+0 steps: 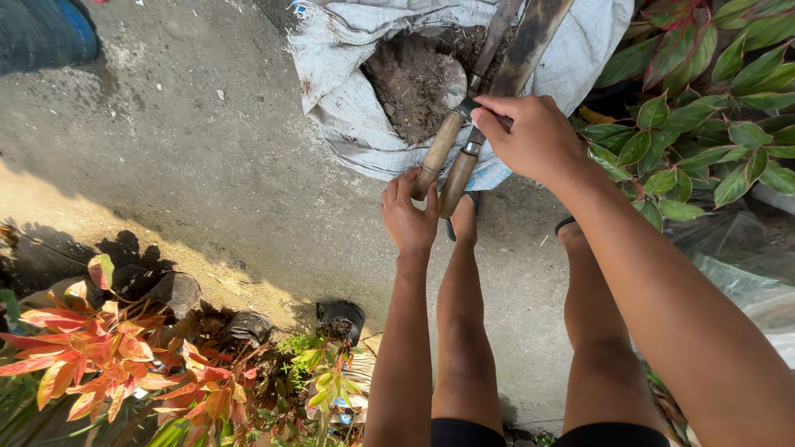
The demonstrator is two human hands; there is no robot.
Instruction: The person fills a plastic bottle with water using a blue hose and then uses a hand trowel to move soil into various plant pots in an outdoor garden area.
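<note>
Shears [464, 124] stand blades-down in the open sack [348, 108] of soil [414, 79], their two wooden handles sloping back toward the person's legs; the blades are dark and long, and their tips run past the top edge of the view, so how deep they sit cannot be told.

Left hand [408, 217]: fingers curled round the end of the nearer handle, closed on it. Right hand [530, 132]: fingertips pinched at the metal collar where the handles join the blades, palm arched above.

Risks, as judged from this position:
- Right fingertips sit just beside the pivot; should the handles swing together, the pinch point could catch them.
- The left hand holds one handle only; the second handle lies loose against it and may drop or scissor shut.
- Bare legs and sandalled feet [464, 219] stand directly under the handles; a slip could bring the tool down on them.
- The sack's rim is slack and torn-looking; a pull on the shears could tip it and spill soil onto the concrete [207, 165].
- Potted plants [141, 339] crowd the left, green-and-red foliage [704, 99] the right; footing is narrow.
</note>
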